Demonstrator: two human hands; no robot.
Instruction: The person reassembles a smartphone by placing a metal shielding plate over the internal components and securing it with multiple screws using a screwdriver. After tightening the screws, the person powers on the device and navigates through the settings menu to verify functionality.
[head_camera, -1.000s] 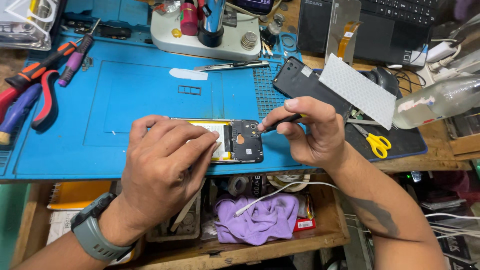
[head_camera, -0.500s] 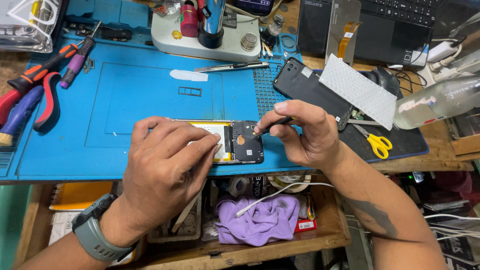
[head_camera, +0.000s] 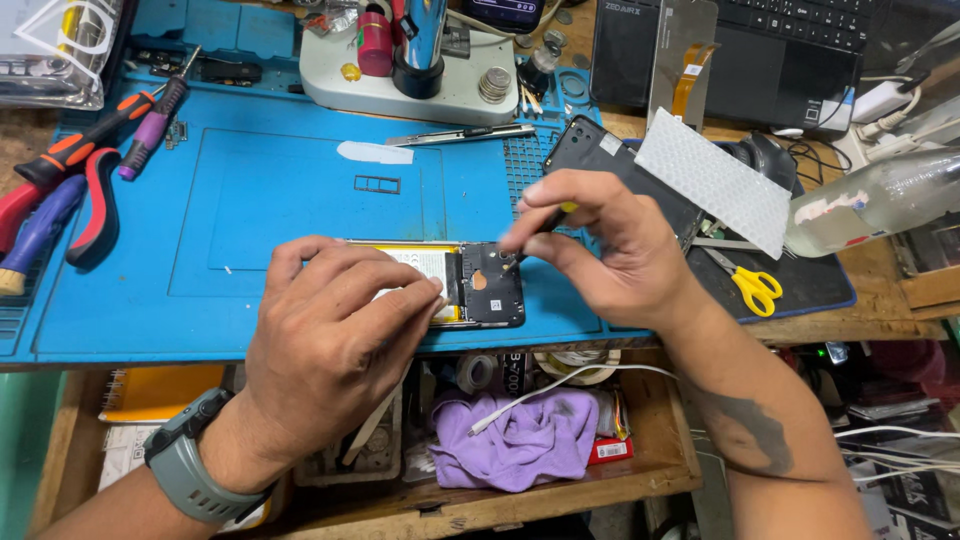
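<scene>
R hand (head_camera: 610, 255) pinches a thin screwdriver (head_camera: 545, 222) between thumb & fingertips, tip down on the upper corner of the opened phone (head_camera: 470, 285). L hand (head_camera: 335, 340) lies flat over the phone's battery end, fingers pressed down, pinning it on the blue mat (head_camera: 250, 190).

Risk: the driver looks slightly tilted; if the tip cams out it likely skids across the dark board cover just below the pinch. A freed screw could roll toward the mat's near edge, close under both hands, & drop into the open drawer (head_camera: 520, 440).

Room: bare mat beyond L knuckles. Right of the grip is crowded: black back cover (head_camera: 600, 150), white perforated sheet (head_camera: 715, 180), yellow scissors (head_camera: 750, 285).
</scene>
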